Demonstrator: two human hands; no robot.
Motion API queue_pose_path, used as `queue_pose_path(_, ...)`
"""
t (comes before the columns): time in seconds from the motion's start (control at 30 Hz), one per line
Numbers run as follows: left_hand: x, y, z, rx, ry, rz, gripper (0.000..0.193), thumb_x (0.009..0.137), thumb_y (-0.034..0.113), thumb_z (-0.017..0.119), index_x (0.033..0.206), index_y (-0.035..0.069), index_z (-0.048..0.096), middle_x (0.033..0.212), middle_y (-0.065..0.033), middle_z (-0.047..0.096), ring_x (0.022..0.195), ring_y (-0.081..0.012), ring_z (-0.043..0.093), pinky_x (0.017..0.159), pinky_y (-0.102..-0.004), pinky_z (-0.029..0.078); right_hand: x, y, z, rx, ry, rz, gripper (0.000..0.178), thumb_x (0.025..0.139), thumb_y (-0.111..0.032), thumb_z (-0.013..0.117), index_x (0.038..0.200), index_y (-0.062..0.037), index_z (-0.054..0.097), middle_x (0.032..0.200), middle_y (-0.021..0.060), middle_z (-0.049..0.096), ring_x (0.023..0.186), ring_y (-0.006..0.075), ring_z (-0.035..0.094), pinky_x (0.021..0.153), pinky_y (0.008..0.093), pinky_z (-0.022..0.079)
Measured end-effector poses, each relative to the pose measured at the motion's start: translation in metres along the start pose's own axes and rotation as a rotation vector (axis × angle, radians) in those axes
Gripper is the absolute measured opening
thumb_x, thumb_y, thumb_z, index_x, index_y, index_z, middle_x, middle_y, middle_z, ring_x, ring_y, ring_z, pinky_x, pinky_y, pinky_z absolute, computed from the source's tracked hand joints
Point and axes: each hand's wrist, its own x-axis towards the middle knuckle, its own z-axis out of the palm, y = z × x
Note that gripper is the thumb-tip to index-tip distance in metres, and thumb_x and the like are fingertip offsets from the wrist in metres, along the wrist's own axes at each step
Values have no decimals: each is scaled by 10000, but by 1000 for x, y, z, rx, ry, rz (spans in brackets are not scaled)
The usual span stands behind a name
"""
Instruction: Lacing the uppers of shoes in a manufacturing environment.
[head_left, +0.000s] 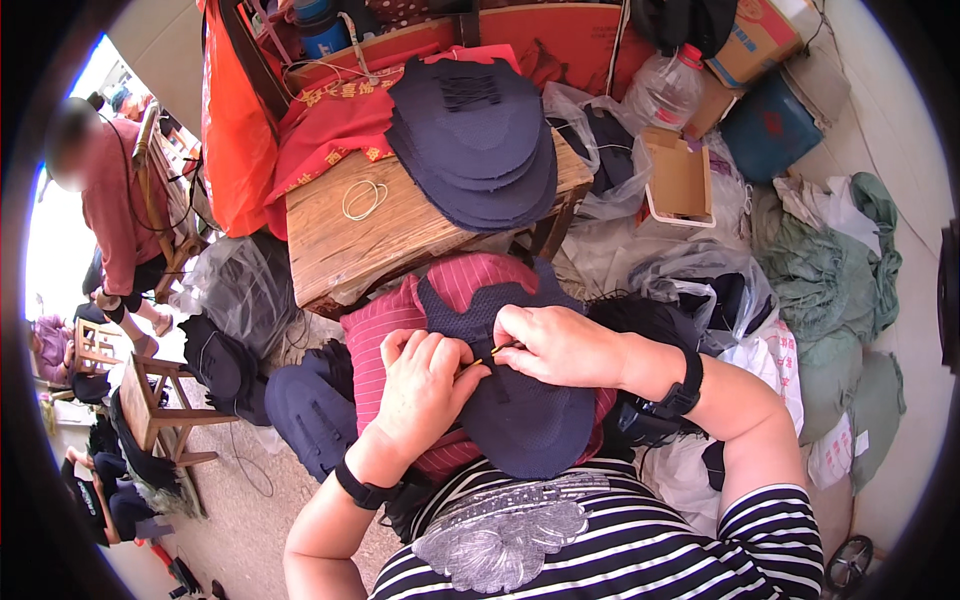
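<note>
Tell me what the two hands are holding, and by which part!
The left hand and right hand pinch a small yellowish thing between thumbs and fingertips, over the navy piece. It's too small to tell which part each grips.

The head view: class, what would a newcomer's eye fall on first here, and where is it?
Probably first, in the middle, the left hand and right hand, fingertips together at a small yellow-and-black item above a navy fabric piece on the lap. Just beyond, a stack of navy fabric pieces lies on a wooden table. The bright red plastic bag hanging at the upper left also stands out.
</note>
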Motion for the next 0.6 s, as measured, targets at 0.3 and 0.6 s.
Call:
queue_pose_path(0.3, -11, -2, -14, -43, -140, 207, 159, 856, 31, 658, 999, 43, 588, 703, -59, 555, 733, -254, 601, 934, -427, 433, -10, -5, 16, -143, 28, -27, 501, 828, -290, 850, 1063, -17, 500, 902, 163, 656, 862, 367, 687, 750, 439, 549)
queue_pose_path(0.6, -37, -14, -32, 25, -198, 127, 211, 869, 125, 757, 1016, 52, 624, 793, -75, 637, 797, -290, 633, 961, -446, 430, -12, -2, 13, -155, 31, 5, 486, 829, -307, 840, 1039, -21, 507, 919, 164, 659, 870, 371, 688, 748, 453, 547)
